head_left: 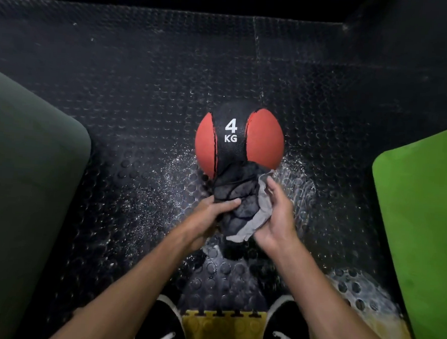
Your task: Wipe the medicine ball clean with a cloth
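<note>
A red and black medicine ball (263,137) marked "4 KG" sits on the black studded floor mat (143,99), straight ahead of me. A crumpled dark and grey cloth (241,204) is bunched between both hands, just in front of the ball; its far end overlaps the ball's near lower side. My left hand (209,218) grips the cloth's left side with the thumb over it. My right hand (277,217) holds the grey right edge, fingers curled round it.
A dark green padded block (28,183) stands on the left and a bright green one (423,221) on the right. My two black shoes (160,328) are at the bottom, beside a yellow mat tile (223,329). Wet patches glisten on the floor around the ball.
</note>
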